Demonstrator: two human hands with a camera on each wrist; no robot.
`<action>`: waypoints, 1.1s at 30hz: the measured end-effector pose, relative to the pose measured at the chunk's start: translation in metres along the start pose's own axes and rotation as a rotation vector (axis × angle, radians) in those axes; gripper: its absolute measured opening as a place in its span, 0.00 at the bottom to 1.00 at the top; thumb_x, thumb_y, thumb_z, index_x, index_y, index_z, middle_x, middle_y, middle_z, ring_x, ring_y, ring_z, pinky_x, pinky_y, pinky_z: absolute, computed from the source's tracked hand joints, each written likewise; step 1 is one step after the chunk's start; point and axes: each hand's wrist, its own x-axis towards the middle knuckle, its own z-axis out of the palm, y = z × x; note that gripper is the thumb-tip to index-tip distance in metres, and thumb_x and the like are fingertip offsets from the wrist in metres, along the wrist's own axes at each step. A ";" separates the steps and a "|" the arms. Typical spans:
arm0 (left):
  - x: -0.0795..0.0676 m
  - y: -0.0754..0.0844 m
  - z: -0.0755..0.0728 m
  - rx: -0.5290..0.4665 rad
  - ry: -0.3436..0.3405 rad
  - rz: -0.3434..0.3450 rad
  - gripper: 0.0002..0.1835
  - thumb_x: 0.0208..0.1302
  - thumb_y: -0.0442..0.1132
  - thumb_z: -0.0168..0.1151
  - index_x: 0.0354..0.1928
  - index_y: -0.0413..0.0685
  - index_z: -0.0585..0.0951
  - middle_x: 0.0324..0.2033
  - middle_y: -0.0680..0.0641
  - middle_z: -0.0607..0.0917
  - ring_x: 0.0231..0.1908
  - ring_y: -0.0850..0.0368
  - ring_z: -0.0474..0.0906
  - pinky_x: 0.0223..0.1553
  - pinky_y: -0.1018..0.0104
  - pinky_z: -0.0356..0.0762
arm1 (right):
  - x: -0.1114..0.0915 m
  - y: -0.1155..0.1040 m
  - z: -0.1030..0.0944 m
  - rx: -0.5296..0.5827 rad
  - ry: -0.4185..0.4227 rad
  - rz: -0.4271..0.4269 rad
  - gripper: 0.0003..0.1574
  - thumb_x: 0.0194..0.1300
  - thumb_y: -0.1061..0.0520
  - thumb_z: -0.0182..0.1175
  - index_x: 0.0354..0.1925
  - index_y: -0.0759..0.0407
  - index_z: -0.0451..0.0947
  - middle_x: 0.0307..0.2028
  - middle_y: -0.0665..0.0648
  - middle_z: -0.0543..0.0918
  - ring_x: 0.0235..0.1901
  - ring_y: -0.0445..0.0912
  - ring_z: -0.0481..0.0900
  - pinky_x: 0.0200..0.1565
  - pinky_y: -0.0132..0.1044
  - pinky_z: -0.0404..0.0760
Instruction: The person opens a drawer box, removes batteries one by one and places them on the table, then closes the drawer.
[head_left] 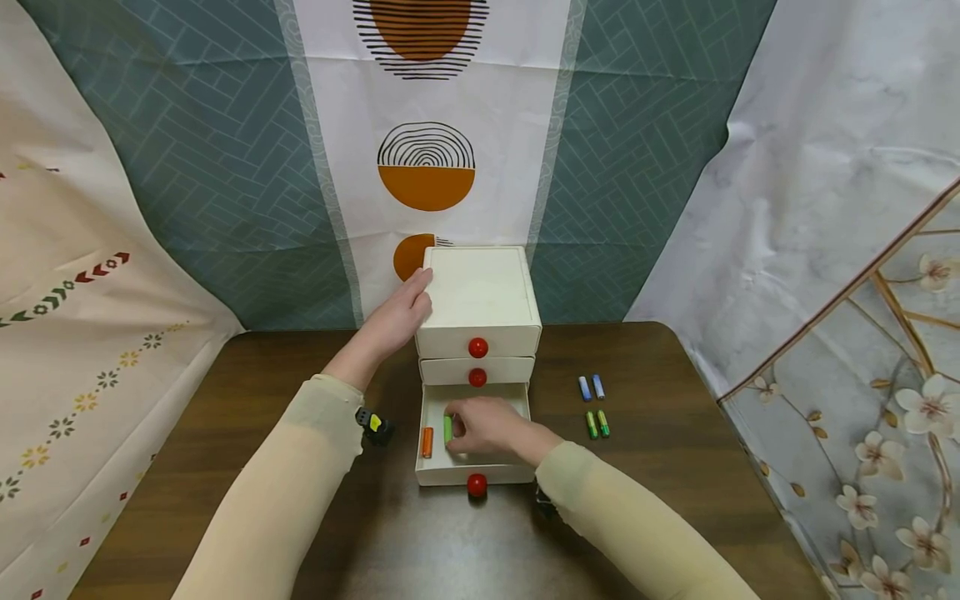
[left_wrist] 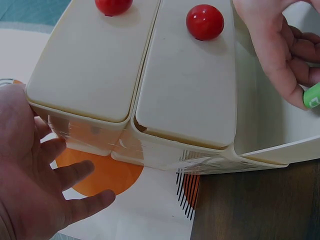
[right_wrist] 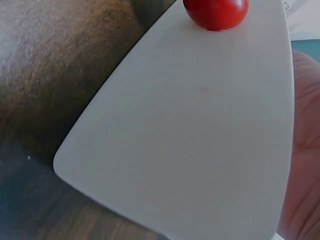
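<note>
A small white cabinet (head_left: pixel 483 287) with red knobs stands at the back of the table, its bottom drawer (head_left: pixel 448 477) pulled out. My left hand (head_left: pixel 397 321) lies against the cabinet's upper left side, thumb near the top edge; the left wrist view shows its fingers (left_wrist: pixel 75 175) spread along that side. Inside the open drawer, my right hand (head_left: pixel 491 429) pinches a light green battery (head_left: pixel 447 428) between thumb and fingertips. Left of it in the drawer lies an orange battery (head_left: pixel 427 442). The right wrist view is mostly filled by the drawer's front (right_wrist: pixel 185 125), which hides the fingertips.
Right of the cabinet, two blue-and-white batteries (head_left: pixel 584 388) lie on the brown table (head_left: pixel 675 467), with two green-and-yellow batteries (head_left: pixel 592 425) nearer me. The upper two drawers (head_left: pixel 442 370) are closed. Patterned cloths (head_left: pixel 630 167) hang behind and at both sides.
</note>
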 end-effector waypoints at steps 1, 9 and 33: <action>0.000 0.000 0.000 0.002 0.001 0.000 0.36 0.88 0.51 0.35 0.91 0.52 0.50 0.90 0.50 0.44 0.88 0.53 0.38 0.86 0.49 0.40 | -0.001 0.001 0.000 0.003 -0.001 -0.007 0.11 0.68 0.49 0.73 0.45 0.50 0.85 0.28 0.40 0.80 0.29 0.38 0.76 0.33 0.36 0.75; 0.001 0.001 0.000 0.005 0.002 -0.006 0.36 0.87 0.51 0.34 0.91 0.52 0.50 0.90 0.50 0.44 0.88 0.53 0.38 0.86 0.49 0.40 | -0.009 0.007 -0.002 0.042 0.000 -0.023 0.17 0.68 0.50 0.73 0.52 0.51 0.85 0.33 0.37 0.83 0.33 0.35 0.79 0.39 0.33 0.80; 0.001 -0.001 0.001 -0.020 -0.002 -0.001 0.36 0.88 0.51 0.34 0.91 0.52 0.49 0.90 0.51 0.43 0.88 0.53 0.37 0.86 0.49 0.39 | -0.028 0.020 -0.013 0.218 0.040 -0.015 0.32 0.69 0.60 0.74 0.69 0.63 0.80 0.34 0.43 0.84 0.34 0.37 0.81 0.44 0.33 0.83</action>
